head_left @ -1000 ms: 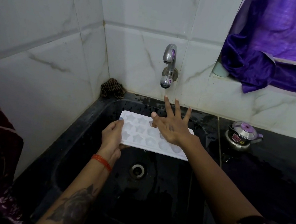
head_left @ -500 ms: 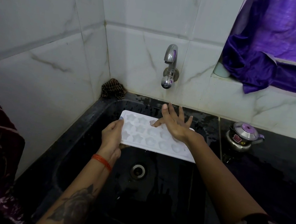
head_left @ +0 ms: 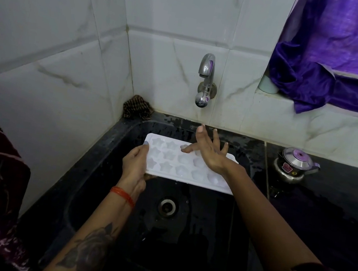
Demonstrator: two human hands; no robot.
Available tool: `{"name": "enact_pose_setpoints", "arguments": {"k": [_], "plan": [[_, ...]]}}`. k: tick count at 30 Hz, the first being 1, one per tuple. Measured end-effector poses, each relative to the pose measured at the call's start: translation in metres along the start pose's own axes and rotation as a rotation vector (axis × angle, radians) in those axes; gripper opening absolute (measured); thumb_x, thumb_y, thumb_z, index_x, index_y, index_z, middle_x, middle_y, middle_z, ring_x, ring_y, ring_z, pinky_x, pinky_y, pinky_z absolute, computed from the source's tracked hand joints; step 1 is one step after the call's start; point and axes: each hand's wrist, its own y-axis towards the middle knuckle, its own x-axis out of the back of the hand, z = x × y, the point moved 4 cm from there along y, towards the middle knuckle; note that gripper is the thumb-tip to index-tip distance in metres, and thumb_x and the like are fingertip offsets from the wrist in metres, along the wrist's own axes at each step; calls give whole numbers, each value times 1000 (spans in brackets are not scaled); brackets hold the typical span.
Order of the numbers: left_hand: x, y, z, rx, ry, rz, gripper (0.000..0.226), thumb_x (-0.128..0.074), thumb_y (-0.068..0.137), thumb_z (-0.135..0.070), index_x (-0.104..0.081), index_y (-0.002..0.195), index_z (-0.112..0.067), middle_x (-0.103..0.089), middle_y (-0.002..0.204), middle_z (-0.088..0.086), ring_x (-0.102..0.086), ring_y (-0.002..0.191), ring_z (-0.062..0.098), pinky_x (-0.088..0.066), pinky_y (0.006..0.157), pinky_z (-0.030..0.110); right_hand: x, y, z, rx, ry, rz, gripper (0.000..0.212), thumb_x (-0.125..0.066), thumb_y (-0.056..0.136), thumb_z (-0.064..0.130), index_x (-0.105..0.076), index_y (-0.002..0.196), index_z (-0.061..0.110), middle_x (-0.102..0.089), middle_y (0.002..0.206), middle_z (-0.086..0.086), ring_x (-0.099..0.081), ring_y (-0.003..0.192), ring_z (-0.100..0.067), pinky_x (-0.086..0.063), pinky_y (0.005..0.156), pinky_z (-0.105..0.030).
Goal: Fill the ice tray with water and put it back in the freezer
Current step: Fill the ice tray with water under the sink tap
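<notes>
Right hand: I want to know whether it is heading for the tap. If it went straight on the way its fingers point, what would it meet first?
Probably the tap: the right hand, fingers spread above the ice tray, points up toward its spout. Depth is unclear.

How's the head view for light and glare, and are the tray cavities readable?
Head view: dim overall; black sink swallows detail; bright glint on the tap; wide-angle bends the tile lines; ice tray star cavities read clearly, the right hand hides some.

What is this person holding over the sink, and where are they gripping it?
The left hand grips the white ice tray by its left short end. The right hand is spread open above it, holding nothing.
</notes>
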Motion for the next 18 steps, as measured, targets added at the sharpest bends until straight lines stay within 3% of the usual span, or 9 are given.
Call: {"name": "enact_pose_setpoints", "arguments": {"k": [3, 7, 11, 18], "plan": [[0, 0, 0, 2, -3, 3, 10, -54, 95, -26, -58, 88, -21, -62, 85, 1, -61, 74, 18, -54, 62, 35, 3, 1, -3, -2, 23, -10, 80, 2, 89, 65, -71, 101, 36, 7, 159, 9, 21, 144, -15, 21, 110, -55], [-2, -1, 1, 2, -1, 12, 15, -54, 95, -27, -58, 82, -23, -63, 86, 2, -62, 74, 18, -54, 62, 36, 3, 2, 1, 51, -156, -50, 73, 1, 88, 66, -68, 89, 43, 12, 159, 6, 28, 142, -18, 27, 106, -55], [-3, -2, 2, -9, -3, 11, 14, -54, 95, -27, -59, 84, -21, -63, 85, 2, -61, 73, 18, -54, 61, 35, 3, 2, 3, 95, -293, -83, 73, 1, 86, 66, -67, 99, 43, 20, 157, 6, 33, 139, -19, 27, 105, -58], [-2, -3, 2, 1, 2, 9, 12, -53, 95, -27, -58, 86, -21, -63, 88, 3, -62, 76, 19, -54, 63, 35, -4, -2, 17, 203, -142, -147, 61, -8, 91, 64, -61, 113, 44, 15, 158, 8, 26, 142, -16, 26, 108, -52]]}}
